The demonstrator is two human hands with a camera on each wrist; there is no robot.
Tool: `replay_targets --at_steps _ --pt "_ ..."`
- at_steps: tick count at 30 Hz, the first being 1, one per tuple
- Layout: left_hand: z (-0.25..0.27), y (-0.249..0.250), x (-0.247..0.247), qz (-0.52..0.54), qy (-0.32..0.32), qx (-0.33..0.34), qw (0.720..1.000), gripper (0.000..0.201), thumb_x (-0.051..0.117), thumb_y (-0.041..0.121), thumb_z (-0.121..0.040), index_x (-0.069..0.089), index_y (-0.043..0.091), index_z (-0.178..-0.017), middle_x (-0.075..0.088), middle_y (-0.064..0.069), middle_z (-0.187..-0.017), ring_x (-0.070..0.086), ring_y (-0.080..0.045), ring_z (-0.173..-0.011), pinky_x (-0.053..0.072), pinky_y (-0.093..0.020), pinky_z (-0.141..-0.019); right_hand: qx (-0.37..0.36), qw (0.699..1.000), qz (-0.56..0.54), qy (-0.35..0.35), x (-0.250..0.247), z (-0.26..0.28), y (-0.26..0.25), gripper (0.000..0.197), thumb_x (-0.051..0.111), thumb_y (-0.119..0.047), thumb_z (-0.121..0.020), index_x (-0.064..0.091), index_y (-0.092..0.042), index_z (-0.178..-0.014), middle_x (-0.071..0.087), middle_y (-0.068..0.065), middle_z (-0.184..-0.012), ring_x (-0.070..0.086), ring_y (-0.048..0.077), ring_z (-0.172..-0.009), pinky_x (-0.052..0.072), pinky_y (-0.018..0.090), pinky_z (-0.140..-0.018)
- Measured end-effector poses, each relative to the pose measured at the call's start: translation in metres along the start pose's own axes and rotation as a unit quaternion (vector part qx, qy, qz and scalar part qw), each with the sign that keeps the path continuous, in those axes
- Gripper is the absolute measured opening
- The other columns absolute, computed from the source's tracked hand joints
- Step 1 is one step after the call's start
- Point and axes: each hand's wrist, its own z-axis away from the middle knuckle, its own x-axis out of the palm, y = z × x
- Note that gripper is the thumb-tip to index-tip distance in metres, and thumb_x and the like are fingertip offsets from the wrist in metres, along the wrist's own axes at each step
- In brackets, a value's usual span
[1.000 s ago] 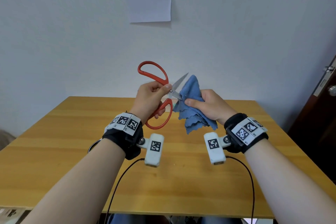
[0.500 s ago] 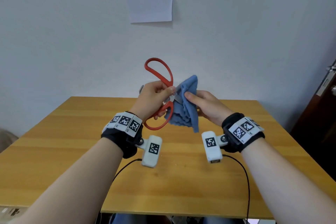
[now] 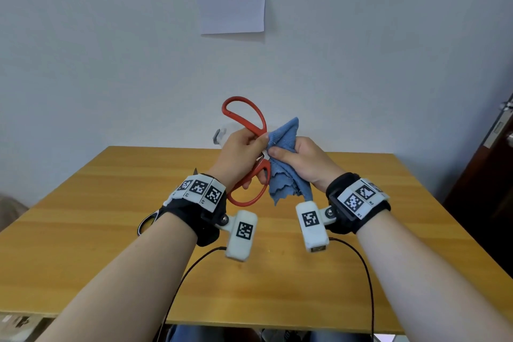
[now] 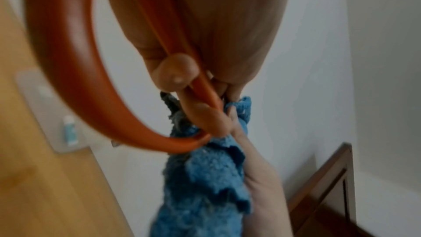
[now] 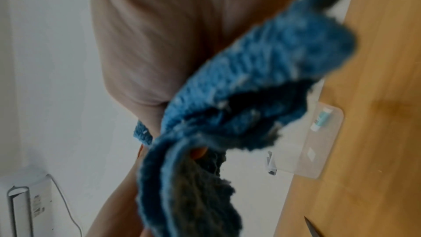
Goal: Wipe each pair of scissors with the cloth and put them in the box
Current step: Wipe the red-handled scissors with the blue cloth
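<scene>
Above the wooden table [image 3: 111, 230], my left hand [image 3: 249, 147] grips the red-handled scissors [image 3: 244, 119] near the pivot, with one handle loop up and the other down. My right hand [image 3: 280, 154] pinches the blue cloth [image 3: 286, 180] around the blades, which are hidden inside it. In the left wrist view the red handle [image 4: 68, 78] curves past my fingers [image 4: 173, 73] into the cloth [image 4: 205, 177]. In the right wrist view the cloth [image 5: 250, 78] fills the frame. A clear box [image 3: 219, 134] stands at the table's far edge, mostly hidden behind my left hand.
Another pair of scissors [image 3: 147, 223] lies on the table under my left wrist, and its tip [image 5: 309, 228] shows in the right wrist view. The clear box [image 5: 318, 141] holds a small tube [image 5: 321, 118]. A wall rises behind the table, with a dark door [image 3: 494, 175] to the right.
The bare blade seen a second ago is now wrapped in the cloth. The scissors have turned more upright, and my right hand has closed in against my left.
</scene>
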Motion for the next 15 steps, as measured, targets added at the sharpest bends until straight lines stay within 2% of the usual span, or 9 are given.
replay_targets --at_steps 3,5,10,13,15 --pt "0.000 -0.004 -0.002 0.033 0.008 -0.007 0.999 0.030 0.052 0.031 -0.108 0.064 0.004 -0.108 0.059 -0.005 -0.059 0.054 -0.027 -0.039 0.036 -0.024 -0.033 0.006 1.000 0.023 0.002 -0.002 0.001 0.000 0.031 0.063 -0.030 -0.100 0.069 0.001 -0.100 0.076 0.019 -0.091 0.074 0.036 -0.085 0.057 0.056 -0.088" --pt "0.000 -0.006 -0.003 0.046 0.010 -0.015 0.999 0.031 0.055 0.033 -0.107 0.063 0.003 -0.102 0.054 -0.007 -0.061 0.051 -0.027 -0.040 0.035 -0.024 -0.034 0.007 0.998 0.059 0.011 -0.005 0.001 0.002 0.033 0.065 -0.031 -0.098 0.069 0.002 -0.099 0.075 0.021 -0.093 0.072 0.037 -0.086 0.056 0.056 -0.087" --pt "-0.001 -0.010 -0.010 0.041 0.019 -0.020 0.999 0.033 0.058 0.035 -0.105 0.062 0.003 -0.099 0.049 -0.016 -0.081 0.051 -0.025 -0.041 0.035 -0.023 -0.036 0.019 0.998 0.065 0.006 -0.015 0.008 0.012 0.028 0.068 -0.030 -0.097 0.070 -0.002 -0.100 0.076 0.015 -0.094 0.073 0.032 -0.087 0.057 0.049 -0.086" --pt "-0.002 -0.012 -0.011 0.043 0.026 -0.025 0.998 0.030 0.058 0.035 -0.105 0.060 0.006 -0.094 0.045 -0.012 -0.075 0.050 -0.023 -0.040 0.034 -0.023 -0.036 0.028 0.997 0.064 0.010 -0.019 0.012 0.018 0.028 0.069 -0.030 -0.096 0.070 -0.002 -0.096 0.076 0.014 -0.091 0.073 0.031 -0.085 0.057 0.044 -0.082" --pt "-0.003 -0.013 -0.018 0.055 0.052 -0.031 0.997 0.030 0.058 0.035 -0.105 0.058 0.008 -0.092 0.044 -0.006 -0.069 0.049 -0.021 -0.040 0.033 -0.023 -0.036 0.043 0.997 0.067 0.022 -0.026 0.015 0.023 0.026 0.069 -0.029 -0.096 0.069 -0.004 -0.090 0.075 0.011 -0.083 0.072 0.024 -0.077 0.055 0.040 -0.076"
